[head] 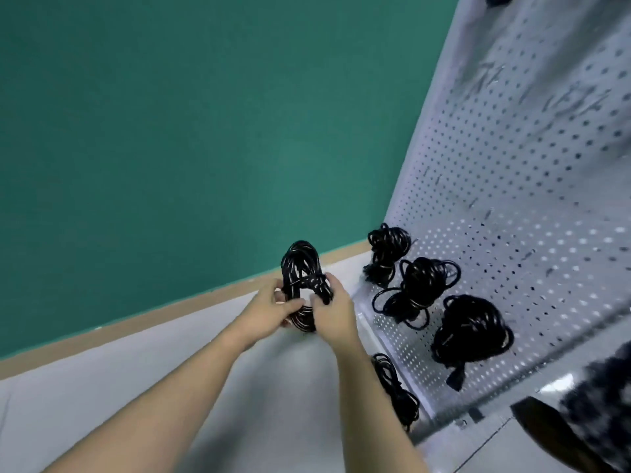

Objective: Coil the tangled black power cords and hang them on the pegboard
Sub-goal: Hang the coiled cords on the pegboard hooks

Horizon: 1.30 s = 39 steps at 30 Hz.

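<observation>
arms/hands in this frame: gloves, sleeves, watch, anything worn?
Nothing worn that shows. The left hand and the right hand are bare, no gloves. Both forearms are bare right down to the frame's lower edge, so no sleeve or cuff is in view. No watch, band or markings visible at the wrists. Rings cannot be ruled out: the fingers are blurred.

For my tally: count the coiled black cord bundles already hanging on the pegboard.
3, on the white pegboard: upper-left bundle, middle bundle, lower-right bundle. A fourth coil is in the hands; more cord lies below. Others may be out of frame.
</observation>
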### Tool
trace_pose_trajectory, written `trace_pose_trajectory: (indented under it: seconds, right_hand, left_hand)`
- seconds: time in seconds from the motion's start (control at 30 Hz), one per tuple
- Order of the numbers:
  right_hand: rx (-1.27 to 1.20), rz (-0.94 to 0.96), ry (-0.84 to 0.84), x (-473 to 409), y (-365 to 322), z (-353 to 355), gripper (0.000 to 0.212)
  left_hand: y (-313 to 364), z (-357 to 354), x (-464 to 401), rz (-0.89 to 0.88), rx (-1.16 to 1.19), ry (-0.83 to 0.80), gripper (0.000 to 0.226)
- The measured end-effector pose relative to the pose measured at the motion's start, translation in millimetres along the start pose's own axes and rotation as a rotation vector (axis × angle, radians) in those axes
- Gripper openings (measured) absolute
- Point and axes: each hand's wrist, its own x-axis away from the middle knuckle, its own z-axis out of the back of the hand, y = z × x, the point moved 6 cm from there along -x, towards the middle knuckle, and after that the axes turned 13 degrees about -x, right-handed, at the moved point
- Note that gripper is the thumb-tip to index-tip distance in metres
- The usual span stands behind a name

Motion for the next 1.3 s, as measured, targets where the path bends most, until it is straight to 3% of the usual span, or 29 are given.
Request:
trace_pose_trajectory:
  seconds: [0.13, 0.3, 0.47, 0.63, 1.0, 1.3]
  right_hand:
    - [-0.112, 0.172, 0.061, 40.4, -97.5, 29.9, 0.051]
    - [-0.058, 0.381, 0.157, 110.5, -177.1, 100.3, 0.052]
    - [-0.097, 0.591, 0.311, 178.8, -221.2, 166.3, 0.049]
    - [-0.172, 0.697, 0.491, 212.7, -227.3, 211.0, 0.049]
    - [-0.091, 0.718, 0.602, 197.7, -227.0, 272.3, 0.048]
    - [-0.08, 0.774, 0.633, 185.3, -227.2, 280.5, 0.051]
  left_hand:
    - [89.3, 35.2, 38.5, -0.213, -0.031, 0.007, 0.033]
    - [179.3, 15.9, 97.7, -0.45, 0.027, -0.021, 0.036]
    - [254.0, -21.0, 142.8, -0.666, 0.048, 0.002, 0.029]
    - [312.3, -58.8, 159.9, -0.807, -0.086, 0.027, 0.023]
    - [358.3, -113.1, 140.7, -0.84, -0.193, -0.027, 0.025]
    - [361.7, -123.5, 123.3, -0.87, -0.077, -0.047, 0.024]
